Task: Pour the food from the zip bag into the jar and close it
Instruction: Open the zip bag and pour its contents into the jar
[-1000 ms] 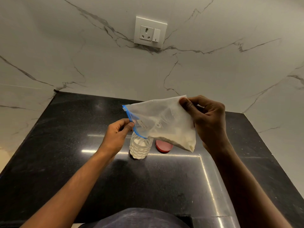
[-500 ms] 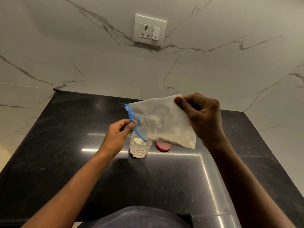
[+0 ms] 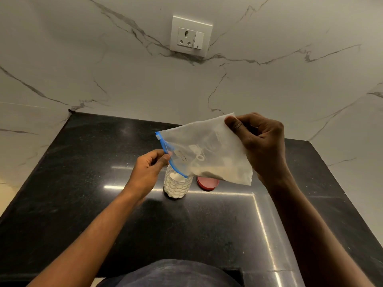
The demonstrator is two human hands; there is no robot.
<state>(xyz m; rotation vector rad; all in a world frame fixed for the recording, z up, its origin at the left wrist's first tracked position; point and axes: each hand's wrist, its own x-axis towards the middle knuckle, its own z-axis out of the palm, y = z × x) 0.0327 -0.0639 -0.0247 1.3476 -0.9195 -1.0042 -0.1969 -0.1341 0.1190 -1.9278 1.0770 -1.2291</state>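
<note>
Black shiny counter (image 3: pixel 83 204) fills the lower part of the view, with a white marble wall (image 3: pixel 103 79) behind it. Up in the air over the counter is the zip bag (image 3: pixel 207 150), tipped so its blue zip edge points down into the jar (image 3: pixel 176 186). Pale food (image 3: pixel 219 170) sits low inside the bag. The jar stands upright on the counter, open at the top, with white bits inside it. The left hand (image 3: pixel 148 169) is curled, and its thumb and fingers pinch the blue zip edge just above the jar. The right hand (image 3: pixel 261 143) is closed tight on the bag's far top corner, holding that end higher. A red lid (image 3: pixel 207 183) lies flat on the counter just to the right of the jar, partly hidden behind the bag. A white wall socket (image 3: pixel 191 36) is high on the wall.
</note>
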